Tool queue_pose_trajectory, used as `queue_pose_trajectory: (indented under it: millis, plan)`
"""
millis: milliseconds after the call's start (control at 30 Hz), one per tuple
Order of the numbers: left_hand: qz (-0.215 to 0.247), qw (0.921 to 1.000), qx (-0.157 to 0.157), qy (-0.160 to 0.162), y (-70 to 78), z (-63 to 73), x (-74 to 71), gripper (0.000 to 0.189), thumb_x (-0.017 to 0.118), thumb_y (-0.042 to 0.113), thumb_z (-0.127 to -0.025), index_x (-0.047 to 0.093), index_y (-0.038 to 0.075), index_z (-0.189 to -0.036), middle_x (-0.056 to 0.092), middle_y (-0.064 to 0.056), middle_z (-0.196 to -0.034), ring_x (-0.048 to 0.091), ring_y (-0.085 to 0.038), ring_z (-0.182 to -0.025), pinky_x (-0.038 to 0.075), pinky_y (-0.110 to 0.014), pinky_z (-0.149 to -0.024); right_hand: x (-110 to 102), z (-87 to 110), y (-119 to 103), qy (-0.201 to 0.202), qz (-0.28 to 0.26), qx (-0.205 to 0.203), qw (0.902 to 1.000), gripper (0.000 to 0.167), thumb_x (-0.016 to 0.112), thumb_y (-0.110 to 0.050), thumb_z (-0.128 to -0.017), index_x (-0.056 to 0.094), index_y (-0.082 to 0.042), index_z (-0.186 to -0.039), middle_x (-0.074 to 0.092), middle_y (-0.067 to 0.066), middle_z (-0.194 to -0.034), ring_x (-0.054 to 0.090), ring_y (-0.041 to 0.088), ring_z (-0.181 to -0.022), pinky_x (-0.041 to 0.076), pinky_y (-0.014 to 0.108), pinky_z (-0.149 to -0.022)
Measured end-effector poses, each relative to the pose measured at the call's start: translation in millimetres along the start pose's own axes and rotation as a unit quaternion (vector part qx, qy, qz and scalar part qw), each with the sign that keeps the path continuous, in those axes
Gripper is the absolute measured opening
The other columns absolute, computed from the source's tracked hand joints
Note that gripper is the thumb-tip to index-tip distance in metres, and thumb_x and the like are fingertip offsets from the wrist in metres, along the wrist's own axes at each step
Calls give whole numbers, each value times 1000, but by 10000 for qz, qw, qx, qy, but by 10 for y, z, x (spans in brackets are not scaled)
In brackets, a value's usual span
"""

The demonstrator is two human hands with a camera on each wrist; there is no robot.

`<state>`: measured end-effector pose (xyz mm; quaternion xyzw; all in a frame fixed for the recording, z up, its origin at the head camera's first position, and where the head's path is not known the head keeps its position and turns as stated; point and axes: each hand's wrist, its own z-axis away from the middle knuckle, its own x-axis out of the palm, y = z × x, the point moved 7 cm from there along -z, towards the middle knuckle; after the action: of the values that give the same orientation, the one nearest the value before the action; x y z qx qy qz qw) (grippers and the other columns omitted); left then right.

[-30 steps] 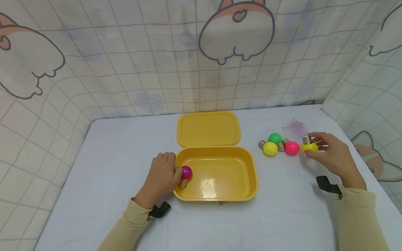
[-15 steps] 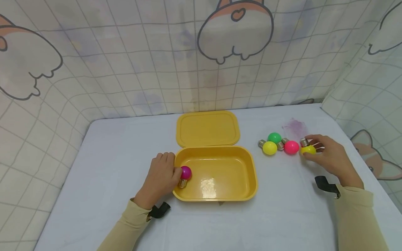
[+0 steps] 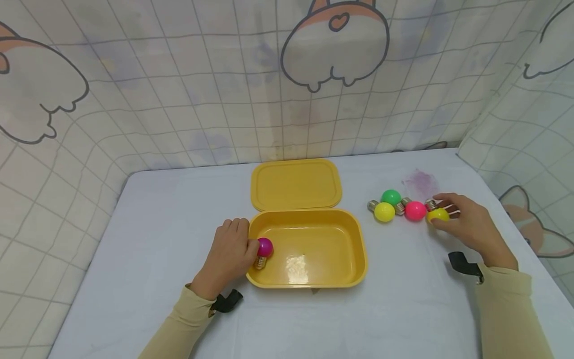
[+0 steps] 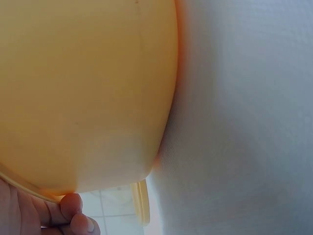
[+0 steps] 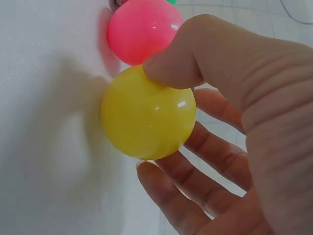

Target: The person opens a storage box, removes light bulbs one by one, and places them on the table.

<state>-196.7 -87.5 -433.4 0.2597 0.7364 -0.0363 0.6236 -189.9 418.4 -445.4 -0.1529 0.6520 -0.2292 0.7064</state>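
My left hand grips the left rim of a yellow plastic box. The left wrist view shows its fingertips curled under that rim, beside the box's outer wall. A purple light bulb lies inside the box, right by my left thumb. Over on the right, my right hand pinches a yellow light bulb between thumb and fingers, its metal base pointing up and away. That bulb is right against a pink bulb close to the tabletop.
A green bulb and another yellow bulb lie clustered left of the pink one. Behind the box is its yellow lid. The white-covered table meets a patterned cloth backdrop.
My right hand has moved slightly left with the yellow bulb, bringing it up to the pink bulb, and the bulb has tilted a little. The left hand keeps its hold on the box.
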Motion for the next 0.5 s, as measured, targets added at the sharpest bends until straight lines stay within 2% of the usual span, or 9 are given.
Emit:
queue_pose_trajectory:
  millis: [500]
  plan:
    - [35,10000,-33,27,-3,-1,6,14,54,17,-87,46,6,-88,38,-4,-74,35,-21,-75,27,-32,-72,19,-7,-25,-7,4,-64,10000,67,76,-26,-91,48,-3,-148,54,31,-136,53,49,-119,52,65,-97]
